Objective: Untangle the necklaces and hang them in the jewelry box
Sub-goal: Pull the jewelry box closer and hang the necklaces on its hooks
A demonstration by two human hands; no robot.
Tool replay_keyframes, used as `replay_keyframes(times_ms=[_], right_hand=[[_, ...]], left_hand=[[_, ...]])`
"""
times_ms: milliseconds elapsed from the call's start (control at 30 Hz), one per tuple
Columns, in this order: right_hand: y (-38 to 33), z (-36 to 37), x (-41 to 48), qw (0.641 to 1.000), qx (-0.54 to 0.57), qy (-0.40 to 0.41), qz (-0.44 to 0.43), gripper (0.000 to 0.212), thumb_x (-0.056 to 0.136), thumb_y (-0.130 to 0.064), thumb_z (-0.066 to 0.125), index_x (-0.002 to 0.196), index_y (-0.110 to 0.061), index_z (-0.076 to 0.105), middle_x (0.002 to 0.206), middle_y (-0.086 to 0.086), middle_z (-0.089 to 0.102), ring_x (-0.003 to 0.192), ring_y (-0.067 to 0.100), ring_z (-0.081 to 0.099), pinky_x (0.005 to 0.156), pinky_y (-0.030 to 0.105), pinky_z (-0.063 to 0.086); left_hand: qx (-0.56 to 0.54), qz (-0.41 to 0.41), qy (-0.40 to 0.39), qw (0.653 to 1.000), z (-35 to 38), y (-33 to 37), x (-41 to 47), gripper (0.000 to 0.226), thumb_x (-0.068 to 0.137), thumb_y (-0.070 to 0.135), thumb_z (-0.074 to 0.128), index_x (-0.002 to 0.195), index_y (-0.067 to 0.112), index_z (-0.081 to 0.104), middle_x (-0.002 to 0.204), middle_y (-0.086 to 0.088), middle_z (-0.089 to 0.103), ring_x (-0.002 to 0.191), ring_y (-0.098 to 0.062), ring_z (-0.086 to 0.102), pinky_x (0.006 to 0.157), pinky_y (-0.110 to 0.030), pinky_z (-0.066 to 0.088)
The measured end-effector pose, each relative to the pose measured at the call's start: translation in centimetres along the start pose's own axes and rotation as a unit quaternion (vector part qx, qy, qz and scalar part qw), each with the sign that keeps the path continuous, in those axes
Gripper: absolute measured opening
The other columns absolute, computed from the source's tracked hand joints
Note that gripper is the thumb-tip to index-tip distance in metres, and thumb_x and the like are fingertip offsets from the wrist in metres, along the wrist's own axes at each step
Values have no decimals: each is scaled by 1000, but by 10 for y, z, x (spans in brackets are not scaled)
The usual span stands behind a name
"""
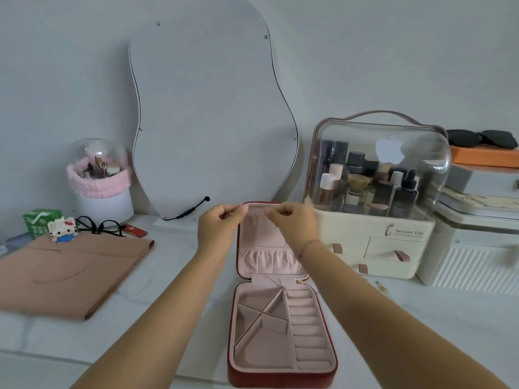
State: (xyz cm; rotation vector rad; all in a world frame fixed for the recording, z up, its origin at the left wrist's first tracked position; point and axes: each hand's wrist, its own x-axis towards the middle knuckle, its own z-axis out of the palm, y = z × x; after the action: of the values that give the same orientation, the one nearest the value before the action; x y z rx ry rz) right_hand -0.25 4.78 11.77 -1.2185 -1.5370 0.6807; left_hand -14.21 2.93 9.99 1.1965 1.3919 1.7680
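Head view: left hand [222, 221], right hand [293, 224] high at jewelry box lid [259, 237], grips pinched, contents unclear.

one jewelry box [280, 379]; left hand [222, 220] plus right hand [292, 223], two; one mirror [207, 113]; one cosmetics case [373, 248]

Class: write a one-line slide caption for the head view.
Left hand and right hand pinch at the upright lid of an open jewelry box.

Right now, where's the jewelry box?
Head view, centre: the jewelry box lies open on the table, lid upright, between the pouch on its left and the cosmetics case on its right.
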Motion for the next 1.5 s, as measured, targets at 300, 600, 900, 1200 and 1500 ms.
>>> replay_keyframes(times_ms=[300,600,900,1200,1500], right_hand=[[18,32,-1,991,-40,129,27,15,83,-15,65,69,-17,60,62,-12,58,58,3,52,52,17,36],[22,43,-2,979,-123,159,25,12,86,-22,61,78,-14,60,75,0,66,71,22,59,61,31,46],[33,28,-21,991,-125,40,31,8,84,-22,65,76,-20,64,72,-7,63,69,12,57,65,23,41],[22,8,-63,960,101,-207,157,32,94,-30,57,69,-15,71,52,-6,45,44,8,35,40,15,28],[19,-10,-84,937,214,-209,180,13,90,-14,61,81,-10,69,64,-3,53,58,9,43,53,19,33]], left_hand=[[15,-2,140,990,27,-20,2,8,78,18,72,78,16,64,62,3,48,57,-12,46,53,-22,37],[73,-2,177,982,34,-23,-2,10,77,18,69,76,20,59,63,6,50,58,-9,48,50,-22,34],[73,-34,103,991,18,-37,-31,6,83,18,66,84,17,60,70,-1,59,64,-17,56,53,-23,38],[-29,-71,1,997,-7,-30,-99,22,95,14,43,110,29,48,79,-6,69,73,-19,65,72,-34,52],[77,-12,-12,997,-17,-31,-95,16,99,26,36,95,29,52,77,3,69,77,-17,65,72,-36,50]])
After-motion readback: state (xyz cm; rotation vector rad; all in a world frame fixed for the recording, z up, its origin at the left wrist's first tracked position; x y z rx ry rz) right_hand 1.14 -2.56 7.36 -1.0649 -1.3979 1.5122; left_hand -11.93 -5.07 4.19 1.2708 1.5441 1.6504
